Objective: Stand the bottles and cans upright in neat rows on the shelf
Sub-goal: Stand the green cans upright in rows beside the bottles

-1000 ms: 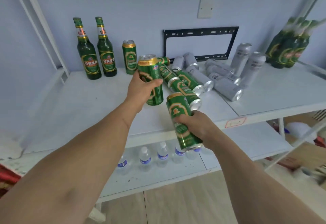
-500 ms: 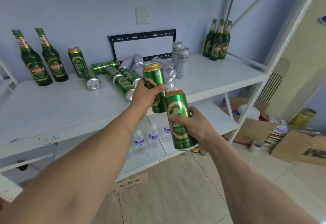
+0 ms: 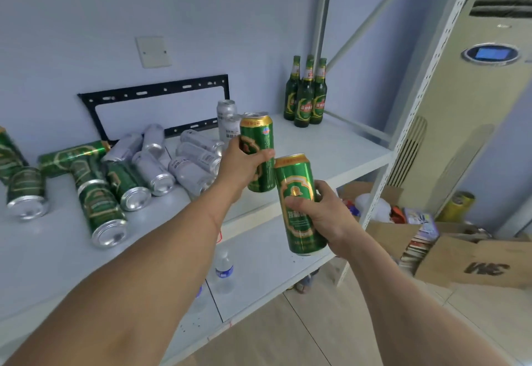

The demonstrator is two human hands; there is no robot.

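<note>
1. Since the earlier frame, our view has swung right: the two bottles at the shelf's far left have gone out of frame, and both held cans now sit right of centre.
2. Our left hand [image 3: 244,164] grips a green can [image 3: 257,151] upright, fingers curled round its middle, at centre frame above the shelf [image 3: 331,149].
3. Our right hand [image 3: 319,213] grips a second green can [image 3: 300,204], tilted slightly, just below and right of the first, past the shelf's front edge.
4. Green cans [image 3: 100,201] and silver cans [image 3: 155,172] lie toppled in a heap at left centre.
5. Two silver cans [image 3: 227,119] stand behind the left-hand can.
6. Three bottles [image 3: 306,92] stand upright together at upper centre-right, on the shelf's back corner.
7. Water bottles [image 3: 224,272] stand on the lower shelf.
</note>
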